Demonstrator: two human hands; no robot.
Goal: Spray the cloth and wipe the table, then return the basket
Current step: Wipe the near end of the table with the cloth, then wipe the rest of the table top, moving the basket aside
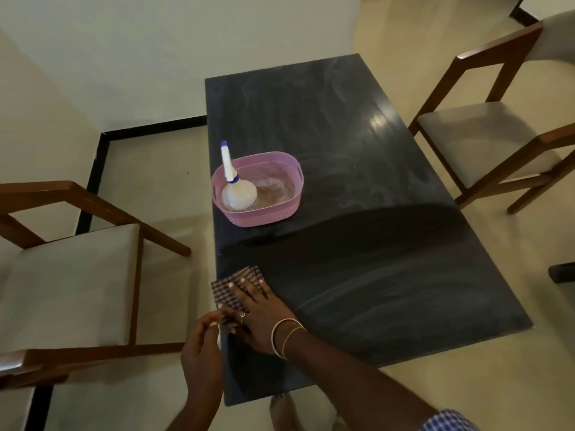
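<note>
The cloth (pixel 249 273) lies folded flat at the near left corner of the table (pixel 373 275). The right hand (pixel 258 309) presses on it with fingers straight and spread, palm down, gripping nothing. The left hand (pixel 202 346) sits just off the table's left edge beside the cloth's near end with its fingers curled. Whether it pinches the cloth's hem or only waits there cannot be told.

The cloth looks thin, soft and light. It probably bunches under a sideways push unless the palm keeps it flat, so broad pressure through the whole hand suits it better than a fingertip pinch. To lift it, the free far corner beyond the fingertips is the easiest place to take hold. The dark tabletop shows pale streaks and looks smooth and hard, so the cloth should glide, more so if damp.

The basket (pixel 264 213) stands farther up the table near the left edge, well apart from the hands, with the bottle (pixel 238 194) leaning inside it at the left end. The basket looks like light, slightly flexible plastic. The bottle loads one end, so it may tip if lifted by one side. The slot handle at the right end, or both end rims, gives a safe hold. Chairs (pixel 71 275) flank the table.
</note>
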